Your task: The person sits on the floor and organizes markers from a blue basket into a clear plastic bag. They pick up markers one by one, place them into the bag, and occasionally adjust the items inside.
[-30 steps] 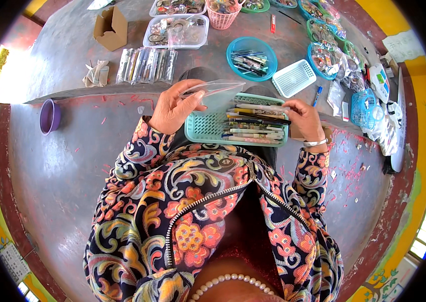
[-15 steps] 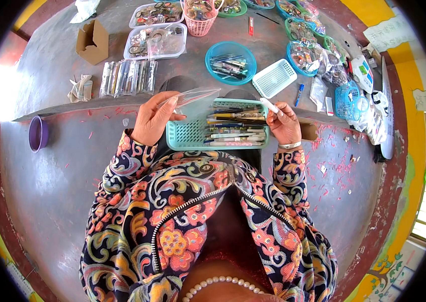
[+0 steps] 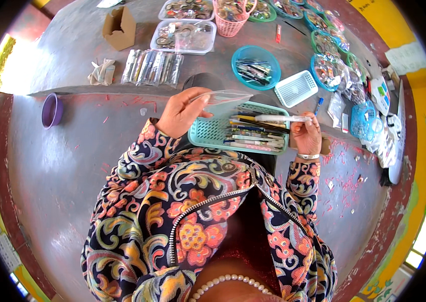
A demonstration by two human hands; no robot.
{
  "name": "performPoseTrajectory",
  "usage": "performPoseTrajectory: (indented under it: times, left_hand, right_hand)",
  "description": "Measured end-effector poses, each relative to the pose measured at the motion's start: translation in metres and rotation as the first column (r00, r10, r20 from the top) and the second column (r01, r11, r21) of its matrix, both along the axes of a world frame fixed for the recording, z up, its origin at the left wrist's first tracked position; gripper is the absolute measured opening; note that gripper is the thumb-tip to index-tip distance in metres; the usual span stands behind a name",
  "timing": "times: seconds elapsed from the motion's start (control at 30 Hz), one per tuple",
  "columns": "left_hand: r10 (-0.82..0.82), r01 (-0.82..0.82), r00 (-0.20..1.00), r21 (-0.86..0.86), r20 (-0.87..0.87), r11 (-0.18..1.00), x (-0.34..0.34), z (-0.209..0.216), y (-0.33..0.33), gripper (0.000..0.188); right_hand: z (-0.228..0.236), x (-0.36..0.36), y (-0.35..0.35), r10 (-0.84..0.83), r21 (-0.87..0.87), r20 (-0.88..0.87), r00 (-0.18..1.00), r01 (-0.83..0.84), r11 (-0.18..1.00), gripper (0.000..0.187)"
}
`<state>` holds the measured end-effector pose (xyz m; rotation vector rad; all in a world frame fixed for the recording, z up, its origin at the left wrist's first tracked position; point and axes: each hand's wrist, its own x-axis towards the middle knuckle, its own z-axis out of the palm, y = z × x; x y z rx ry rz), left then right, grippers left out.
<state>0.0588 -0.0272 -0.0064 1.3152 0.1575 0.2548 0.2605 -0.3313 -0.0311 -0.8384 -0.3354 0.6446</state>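
My left hand (image 3: 184, 111) pinches a clear plastic bag (image 3: 228, 97) by one end, its other end stretching to the right. Between the fingertips of my right hand (image 3: 307, 135) is a white pen (image 3: 278, 118), held level and pointing left. Both hands are above a mint-green perforated basket (image 3: 205, 132) at my lap. Several pens (image 3: 255, 137) lie in its right part, sideways and roughly parallel. The pen and the bag are apart.
On the grey table stand a blue bowl of pens (image 3: 233, 56), a pale perforated basket (image 3: 303, 80), a row of bagged pens (image 3: 152, 68) and an open cardboard box (image 3: 120, 28). Bowls of small goods (image 3: 323, 56) line the right. A purple tub (image 3: 44, 111) is at far left.
The white pen in my right hand has turned from pointing at an angle to lying level, more of it showing. My left hand keeps the bag. The whole view has shifted.
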Motion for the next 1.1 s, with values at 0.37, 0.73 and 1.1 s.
performPoseTrajectory:
  times: [0.37,0.73,1.1]
  left_hand:
    - [-0.086,0.088,0.996,0.128,-0.016,0.988,-0.002,0.001,0.003,0.03]
    - [-0.039,0.044,0.996,0.076,-0.074,0.996,0.0,0.003,0.0,0.028]
    - [-0.019,0.019,1.0,0.057,0.008,0.998,0.0,0.004,-0.001,0.032]
  right_hand:
    - [0.081,-0.029,0.048,-0.068,-0.009,0.32,0.945,0.075,0.997,0.022]
    - [0.136,-0.074,0.106,0.258,-0.399,0.854,0.452,0.249,0.883,0.017]
    - [0.144,-0.073,0.15,0.533,-0.565,0.824,0.194,0.204,0.8,0.014]
